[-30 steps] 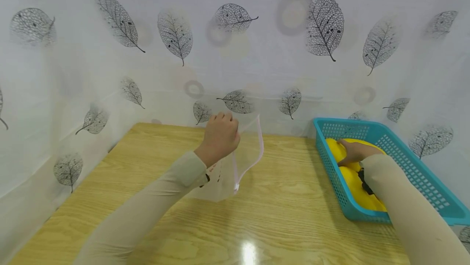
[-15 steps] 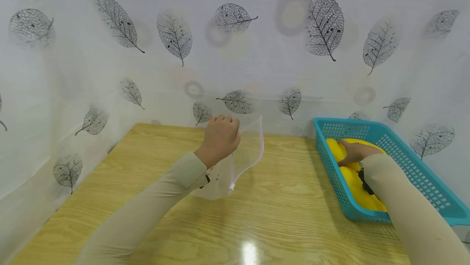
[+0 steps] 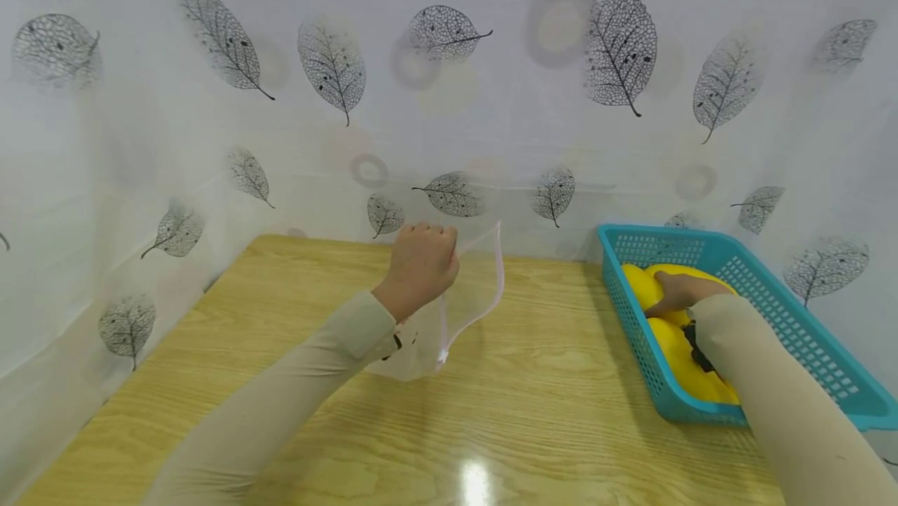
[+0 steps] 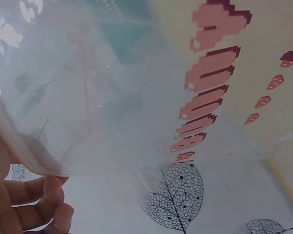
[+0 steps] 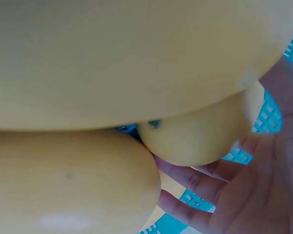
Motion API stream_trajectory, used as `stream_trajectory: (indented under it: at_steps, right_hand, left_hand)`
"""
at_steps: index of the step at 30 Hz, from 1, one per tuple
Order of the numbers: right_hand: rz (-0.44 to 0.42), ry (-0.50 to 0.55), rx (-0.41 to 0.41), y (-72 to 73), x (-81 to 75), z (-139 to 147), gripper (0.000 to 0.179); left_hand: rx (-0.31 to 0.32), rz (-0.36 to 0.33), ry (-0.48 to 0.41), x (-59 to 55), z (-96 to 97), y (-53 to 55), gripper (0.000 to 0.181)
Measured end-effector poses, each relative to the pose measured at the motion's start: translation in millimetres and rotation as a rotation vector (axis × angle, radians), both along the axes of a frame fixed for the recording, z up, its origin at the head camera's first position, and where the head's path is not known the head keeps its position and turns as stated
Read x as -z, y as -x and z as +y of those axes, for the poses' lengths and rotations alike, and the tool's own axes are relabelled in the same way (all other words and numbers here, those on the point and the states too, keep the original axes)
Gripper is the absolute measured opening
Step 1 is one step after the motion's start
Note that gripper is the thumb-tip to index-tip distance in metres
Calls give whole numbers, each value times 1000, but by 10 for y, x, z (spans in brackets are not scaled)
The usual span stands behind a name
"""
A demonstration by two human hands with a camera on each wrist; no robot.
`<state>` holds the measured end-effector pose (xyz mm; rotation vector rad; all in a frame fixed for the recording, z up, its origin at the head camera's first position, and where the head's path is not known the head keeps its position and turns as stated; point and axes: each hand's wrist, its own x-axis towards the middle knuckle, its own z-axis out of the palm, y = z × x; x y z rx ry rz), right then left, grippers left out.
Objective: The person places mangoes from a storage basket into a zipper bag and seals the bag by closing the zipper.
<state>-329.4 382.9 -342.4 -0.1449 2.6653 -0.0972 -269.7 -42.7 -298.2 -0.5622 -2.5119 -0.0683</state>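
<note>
My left hand (image 3: 421, 268) grips a clear zip bag (image 3: 477, 295) by its pink-edged mouth. The bag hangs above the table with its mouth gaping and a white slider at its lower corner. In the left wrist view, pink lettering and small strawberries show on the bag (image 4: 205, 83), and curled fingers (image 4: 34, 195) hold its edge. Inside the blue basket, my right hand (image 3: 680, 294) has thumb and fingers about a smooth yellow fruit (image 5: 200, 134). Two larger yellow fruits (image 5: 68, 180) partly cover it in the right wrist view, and the thumb tip is hidden.
The blue lattice basket (image 3: 793, 295) stands at the right of the wooden table (image 3: 561, 397). More yellow fruit (image 3: 684, 362) lies along its near left side. A white sheet (image 3: 491, 124) printed with dark leaves hangs behind and beside the table.
The bag's lower corner and slider have swung slightly to the left, and its mouth looks a little wider. Both hands have stayed nearly in place.
</note>
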Motion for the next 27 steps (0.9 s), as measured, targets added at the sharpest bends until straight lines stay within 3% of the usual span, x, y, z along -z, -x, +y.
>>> stream_trajectory:
  at_steps: [15,27]
  right_hand:
    - [-32,-26,43,21,12,-47,107]
    - [-45,22,34,48,38,-27,109]
  left_hand:
    - [8,15,11,3,-6,13,12]
    - [54,93,-32,21,-24,6,5]
